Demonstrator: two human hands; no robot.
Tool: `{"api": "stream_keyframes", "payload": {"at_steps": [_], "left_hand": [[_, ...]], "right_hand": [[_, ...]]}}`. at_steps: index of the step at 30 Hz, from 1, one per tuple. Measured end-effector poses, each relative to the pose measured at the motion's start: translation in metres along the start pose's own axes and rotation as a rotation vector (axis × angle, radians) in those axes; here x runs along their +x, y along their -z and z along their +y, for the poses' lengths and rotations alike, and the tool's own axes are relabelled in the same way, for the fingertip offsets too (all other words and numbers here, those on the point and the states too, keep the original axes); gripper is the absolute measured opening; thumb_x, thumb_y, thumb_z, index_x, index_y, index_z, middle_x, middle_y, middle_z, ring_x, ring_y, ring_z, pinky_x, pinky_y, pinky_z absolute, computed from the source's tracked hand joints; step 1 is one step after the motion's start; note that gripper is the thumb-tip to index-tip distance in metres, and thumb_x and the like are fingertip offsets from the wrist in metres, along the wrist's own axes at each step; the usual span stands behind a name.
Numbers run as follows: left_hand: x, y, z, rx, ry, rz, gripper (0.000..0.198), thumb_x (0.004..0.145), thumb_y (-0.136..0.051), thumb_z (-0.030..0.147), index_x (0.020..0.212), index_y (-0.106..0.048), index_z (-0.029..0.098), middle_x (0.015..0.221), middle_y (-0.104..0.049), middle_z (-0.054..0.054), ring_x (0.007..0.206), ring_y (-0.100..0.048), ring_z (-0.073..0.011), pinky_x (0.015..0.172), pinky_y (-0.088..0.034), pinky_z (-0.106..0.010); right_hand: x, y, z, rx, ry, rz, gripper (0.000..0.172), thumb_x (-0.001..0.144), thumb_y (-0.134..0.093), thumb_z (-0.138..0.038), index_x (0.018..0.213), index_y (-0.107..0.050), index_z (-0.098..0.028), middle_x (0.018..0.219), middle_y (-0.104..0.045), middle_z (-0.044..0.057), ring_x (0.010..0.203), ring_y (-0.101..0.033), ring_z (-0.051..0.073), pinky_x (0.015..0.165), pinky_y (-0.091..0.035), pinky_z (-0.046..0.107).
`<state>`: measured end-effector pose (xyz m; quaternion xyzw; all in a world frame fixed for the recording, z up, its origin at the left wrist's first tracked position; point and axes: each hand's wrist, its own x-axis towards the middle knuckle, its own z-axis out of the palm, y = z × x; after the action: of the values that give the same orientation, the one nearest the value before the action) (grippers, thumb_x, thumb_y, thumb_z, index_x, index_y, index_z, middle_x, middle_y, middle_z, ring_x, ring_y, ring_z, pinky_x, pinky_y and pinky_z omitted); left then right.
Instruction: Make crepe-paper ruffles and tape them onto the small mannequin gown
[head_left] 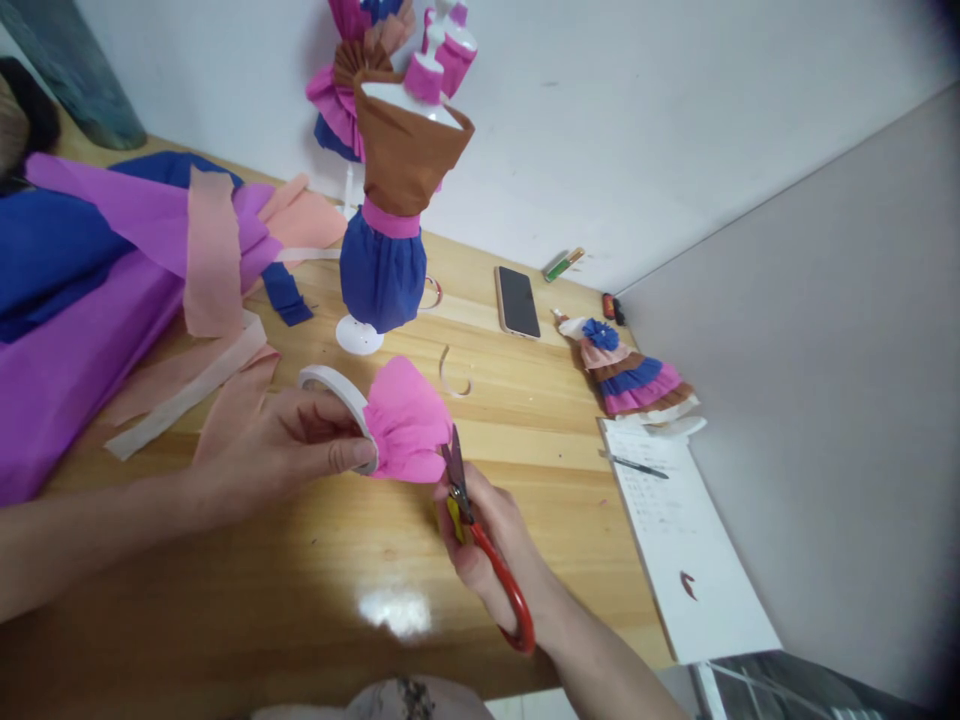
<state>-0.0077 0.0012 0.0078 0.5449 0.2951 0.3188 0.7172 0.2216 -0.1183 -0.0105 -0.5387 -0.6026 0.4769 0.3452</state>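
Note:
My left hand point(315, 435) pinches a roll of white tape point(334, 383), with gathered pink crepe paper point(409, 425) fanning out from its right side. Scissors with red handles point(499, 575) are gripped in my right hand point(495, 530). Their blades are slightly parted and point up at the paper's lower right edge; whether they touch it I cannot tell. A yellow part point(455, 518) shows near the scissors' pivot. Just beyond my hands stands a small mannequin point(425, 78) dressed in a brown top point(412, 150), a pink waistband and a blue skirt point(382, 270).
Purple paper point(97, 350), blue paper and peach strips point(212, 250) spread over the left side. Near the wall lie a phone point(517, 302) and a green marker point(564, 264). Right are a layered paper dress point(637, 380) and a white sheet point(690, 540) bearing a pen point(637, 467).

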Motion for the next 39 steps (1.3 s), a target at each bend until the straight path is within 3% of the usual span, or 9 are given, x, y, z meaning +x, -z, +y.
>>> {"api": "stream_keyframes", "payload": {"at_steps": [5, 11, 19, 26, 39], "left_hand": [[0.001, 0.000, 0.000, 0.029, -0.019, 0.018, 0.006, 0.077, -0.078, 0.024, 0.076, -0.081, 0.019, 0.071, -0.075, -0.003, 0.068, -0.066, -0.0156, 0.064, -0.050, -0.022], [0.002, -0.003, 0.007, 0.052, -0.018, -0.058, 0.006, 0.079, -0.076, 0.021, 0.076, -0.081, 0.021, 0.071, -0.074, -0.002, 0.068, -0.065, -0.0145, 0.062, -0.049, -0.020], [-0.001, -0.004, 0.003, 0.024, 0.022, -0.057, 0.007, 0.078, -0.075, 0.018, 0.075, -0.081, 0.022, 0.073, -0.075, -0.002, 0.070, -0.066, -0.0144, 0.064, -0.052, -0.020], [-0.005, -0.009, 0.001, -0.041, 0.056, -0.045, 0.010, 0.078, -0.077, 0.027, 0.073, -0.080, 0.019, 0.070, -0.074, -0.004, 0.067, -0.065, -0.0150, 0.063, -0.052, -0.021], [0.000, -0.005, 0.007, 0.054, 0.024, -0.023, 0.006, 0.077, -0.076, 0.021, 0.072, -0.080, 0.020, 0.070, -0.073, -0.002, 0.068, -0.064, -0.0145, 0.063, -0.051, -0.020]], "right_hand": [[0.001, 0.001, -0.001, 0.000, 0.005, 0.000, 0.061, 0.082, -0.051, -0.080, 0.101, -0.053, -0.021, 0.065, -0.041, -0.005, 0.054, -0.039, 0.012, 0.050, -0.038, 0.025], [0.001, 0.000, -0.002, 0.038, 0.011, 0.008, 0.057, 0.083, -0.054, -0.077, 0.099, -0.054, -0.022, 0.068, -0.042, -0.004, 0.057, -0.039, 0.012, 0.050, -0.039, 0.025], [0.002, 0.001, -0.007, 0.007, 0.022, 0.002, 0.051, 0.085, -0.058, -0.070, 0.099, -0.055, -0.021, 0.067, -0.045, -0.004, 0.056, -0.041, 0.012, 0.049, -0.037, 0.025], [0.003, 0.001, -0.011, -0.065, 0.035, -0.009, 0.046, 0.085, -0.064, -0.062, 0.102, -0.054, -0.021, 0.068, -0.047, -0.004, 0.055, -0.043, 0.012, 0.049, -0.039, 0.025], [0.001, 0.002, -0.002, -0.068, 0.062, -0.010, 0.046, 0.086, -0.062, -0.062, 0.105, -0.056, -0.021, 0.070, -0.047, -0.004, 0.055, -0.043, 0.012, 0.048, -0.039, 0.024]]}}
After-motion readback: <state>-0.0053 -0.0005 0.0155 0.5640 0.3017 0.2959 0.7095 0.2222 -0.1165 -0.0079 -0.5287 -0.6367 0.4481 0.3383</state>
